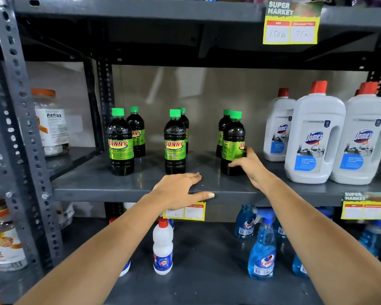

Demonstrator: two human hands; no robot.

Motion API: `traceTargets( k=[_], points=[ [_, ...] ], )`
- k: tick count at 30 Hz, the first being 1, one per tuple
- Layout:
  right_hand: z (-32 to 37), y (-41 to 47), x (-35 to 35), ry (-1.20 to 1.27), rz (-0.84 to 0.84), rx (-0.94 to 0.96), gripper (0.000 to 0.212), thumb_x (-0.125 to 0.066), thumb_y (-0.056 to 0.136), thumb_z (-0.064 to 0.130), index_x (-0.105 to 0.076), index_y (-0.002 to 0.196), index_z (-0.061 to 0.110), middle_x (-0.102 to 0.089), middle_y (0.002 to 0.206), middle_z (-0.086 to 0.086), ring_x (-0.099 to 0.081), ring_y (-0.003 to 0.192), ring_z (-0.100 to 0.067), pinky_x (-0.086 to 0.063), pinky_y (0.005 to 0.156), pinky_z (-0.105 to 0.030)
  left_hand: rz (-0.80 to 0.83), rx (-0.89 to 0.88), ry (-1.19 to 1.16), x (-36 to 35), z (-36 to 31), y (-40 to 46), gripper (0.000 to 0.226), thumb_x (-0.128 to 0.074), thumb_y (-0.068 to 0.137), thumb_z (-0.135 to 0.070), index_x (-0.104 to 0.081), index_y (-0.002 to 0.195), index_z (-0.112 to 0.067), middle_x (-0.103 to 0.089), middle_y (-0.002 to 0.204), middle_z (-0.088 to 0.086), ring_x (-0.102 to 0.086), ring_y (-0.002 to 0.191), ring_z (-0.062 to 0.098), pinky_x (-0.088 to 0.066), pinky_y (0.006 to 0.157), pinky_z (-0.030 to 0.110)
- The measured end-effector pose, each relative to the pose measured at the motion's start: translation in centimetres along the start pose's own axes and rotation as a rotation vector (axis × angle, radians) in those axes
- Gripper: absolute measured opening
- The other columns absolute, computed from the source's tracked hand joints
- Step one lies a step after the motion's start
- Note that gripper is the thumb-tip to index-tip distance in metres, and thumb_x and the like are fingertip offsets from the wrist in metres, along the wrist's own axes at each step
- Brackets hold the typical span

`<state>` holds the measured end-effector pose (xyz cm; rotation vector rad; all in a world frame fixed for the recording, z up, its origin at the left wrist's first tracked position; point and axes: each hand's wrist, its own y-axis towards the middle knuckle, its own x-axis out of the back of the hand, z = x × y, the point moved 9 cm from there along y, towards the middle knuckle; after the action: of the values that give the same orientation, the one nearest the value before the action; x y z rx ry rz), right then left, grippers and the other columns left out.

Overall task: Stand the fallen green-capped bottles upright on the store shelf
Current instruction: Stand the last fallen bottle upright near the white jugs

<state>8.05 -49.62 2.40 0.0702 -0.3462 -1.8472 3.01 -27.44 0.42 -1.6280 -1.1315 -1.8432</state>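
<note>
Several dark bottles with green caps and green SUNNY labels stand upright on the grey middle shelf (128,190), in three front-and-back pairs. The left front bottle (120,142) and the middle front bottle (174,142) stand free. My right hand (250,166) is wrapped around the lower part of the right front bottle (232,137), which is upright with its label turned sideways. My left hand (180,190) lies flat on the shelf's front edge, fingers spread, holding nothing. No bottle lies on its side in view.
Large white Domex bottles (315,137) with red caps stand close to the right of my right hand. A fitfizz jar (51,122) sits on the neighbouring rack at left. Below are a small white bottle (162,247) and blue Colin sprays (262,249). Yellow price tags hang from shelf edges.
</note>
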Motion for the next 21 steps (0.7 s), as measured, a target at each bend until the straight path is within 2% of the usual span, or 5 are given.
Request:
traceTargets(
  k=[6,10,15,19,21],
  points=[
    [-0.04,-0.3,0.33,-0.069,-0.028,0.018,0.086,-0.086,0.065,0.005,-0.04,0.137,0.011,-0.057,0.117,-0.001,-0.053,0.111,-0.017,-0.039,0.094,-0.029,-0.003,-0.006,0.008,0.07,-0.13,0.02,0.094,-0.025,0.079,-0.084,-0.033,0.151,-0.024,-0.03,0.157,-0.014,-0.03,0.142,0.009,-0.033,0.109,0.034],
    [-0.2,0.11,0.02,-0.004,0.009,0.008,0.086,-0.082,0.067,0.0,-0.038,0.141,0.009,-0.059,0.121,-0.004,-0.055,0.122,-0.025,-0.039,0.101,-0.033,0.002,-0.003,0.013,0.08,-0.14,-0.02,0.093,-0.026,0.08,-0.083,-0.033,0.151,-0.024,-0.03,0.157,-0.013,-0.03,0.143,0.01,-0.033,0.109,0.034],
    [0.18,-0.5,0.23,-0.091,-0.034,0.042,0.092,-0.091,0.061,0.018,-0.04,0.137,0.012,-0.058,0.12,0.0,-0.056,0.111,-0.019,-0.043,0.096,-0.033,0.005,0.003,0.007,0.15,-0.13,0.03,0.094,-0.025,0.079,-0.084,-0.033,0.151,-0.024,-0.03,0.157,-0.013,-0.031,0.142,0.01,-0.033,0.108,0.035],
    [0.21,-0.3,0.0,-0.064,0.0,0.04,0.082,-0.087,0.065,0.007,-0.044,0.135,0.01,-0.061,0.126,-0.007,-0.056,0.11,-0.021,-0.042,0.095,-0.033,0.01,0.003,-0.003,0.26,-0.24,-0.11,0.095,-0.028,0.077,-0.086,-0.034,0.151,-0.025,-0.03,0.157,-0.014,-0.03,0.142,0.01,-0.032,0.108,0.035],
    [0.34,-0.36,0.07,-0.106,-0.017,0.059,0.081,-0.09,0.062,0.013,-0.048,0.132,0.011,-0.063,0.123,-0.005,-0.059,0.109,-0.02,-0.045,0.095,-0.033,0.031,0.013,-0.051,0.18,-0.19,-0.18,0.102,-0.03,0.071,-0.09,-0.034,0.15,-0.025,-0.03,0.157,-0.015,-0.03,0.142,0.01,-0.031,0.111,0.035]
  ],
)
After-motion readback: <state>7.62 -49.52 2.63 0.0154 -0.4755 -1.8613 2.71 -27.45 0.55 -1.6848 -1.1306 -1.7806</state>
